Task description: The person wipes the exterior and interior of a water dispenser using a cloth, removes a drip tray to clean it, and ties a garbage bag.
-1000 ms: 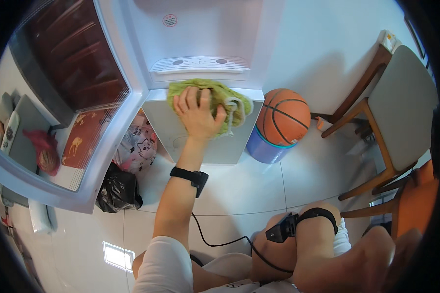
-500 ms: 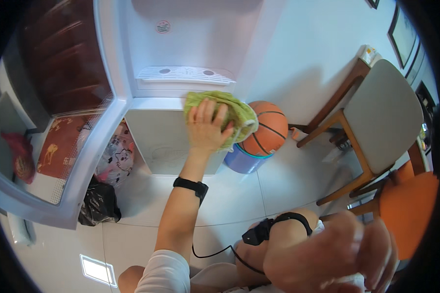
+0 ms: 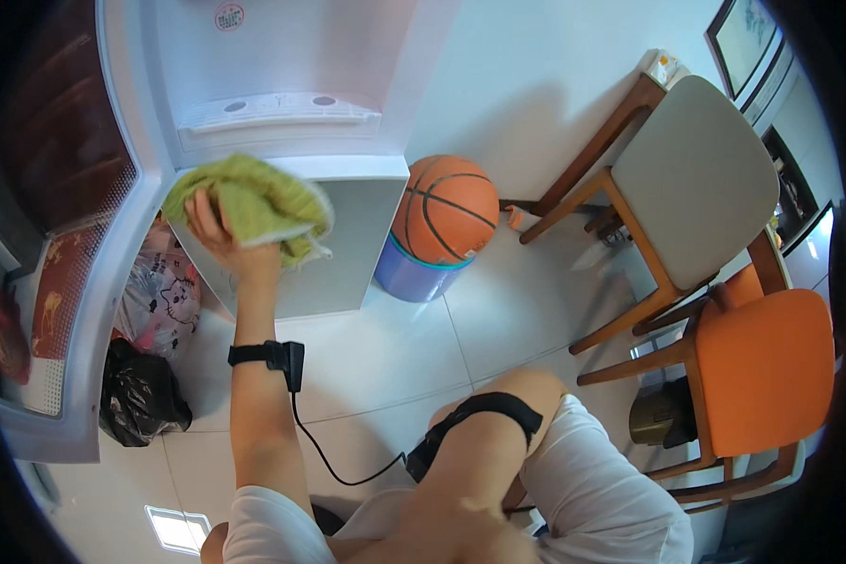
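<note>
left hand point(image 3: 218, 230), fingers curled, grips green cloth point(image 3: 258, 202), shifted to dispenser's point(image 3: 338, 249) left side, baring right corner; right hand point(image 3: 475, 536) state unclear.

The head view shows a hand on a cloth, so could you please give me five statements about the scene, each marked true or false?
1. The left hand is holding a green cloth. True.
2. The glass door of the water dispenser stands open. True.
3. The basketball lies on top of the water dispenser. False: it sits on the purple bucket.
4. A black strap goes around the left wrist. True.
5. The black plastic bag is to the right of the water dispenser. False: it is to the left.
</note>
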The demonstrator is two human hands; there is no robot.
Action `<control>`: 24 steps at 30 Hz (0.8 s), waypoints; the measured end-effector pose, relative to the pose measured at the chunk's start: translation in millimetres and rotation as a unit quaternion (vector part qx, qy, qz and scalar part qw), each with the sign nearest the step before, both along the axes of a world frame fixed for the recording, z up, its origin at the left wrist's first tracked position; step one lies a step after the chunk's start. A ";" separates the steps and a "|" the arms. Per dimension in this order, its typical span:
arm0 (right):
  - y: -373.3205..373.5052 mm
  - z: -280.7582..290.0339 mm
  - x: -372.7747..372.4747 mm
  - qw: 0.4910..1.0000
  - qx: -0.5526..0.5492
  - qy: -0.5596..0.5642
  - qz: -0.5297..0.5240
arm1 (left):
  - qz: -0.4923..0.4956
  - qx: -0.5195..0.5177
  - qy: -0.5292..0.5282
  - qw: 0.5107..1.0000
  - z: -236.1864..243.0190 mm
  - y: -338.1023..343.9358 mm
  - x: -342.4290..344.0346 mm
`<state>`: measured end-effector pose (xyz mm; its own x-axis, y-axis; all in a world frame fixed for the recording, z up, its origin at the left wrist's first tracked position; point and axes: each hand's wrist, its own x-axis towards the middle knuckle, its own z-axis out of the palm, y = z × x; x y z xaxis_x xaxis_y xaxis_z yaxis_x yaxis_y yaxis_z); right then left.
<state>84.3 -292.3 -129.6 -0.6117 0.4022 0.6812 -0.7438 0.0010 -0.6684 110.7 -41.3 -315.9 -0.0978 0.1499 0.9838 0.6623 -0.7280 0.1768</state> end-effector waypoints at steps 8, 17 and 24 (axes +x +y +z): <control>26.9 -16.9 13.2 0.959 -0.215 -0.099 -0.153 | -0.435 -0.411 -0.343 0.724 -114.9 -9.6 -8.2; 113.8 -77.6 88.9 0.666 -0.025 -0.282 -0.690 | -0.198 -0.201 -0.101 0.954 12.2 -42.5 27.8; 159.9 -90.7 141.6 0.365 0.263 -0.264 -0.854 | -0.032 -0.084 0.083 0.992 18.5 -13.9 9.0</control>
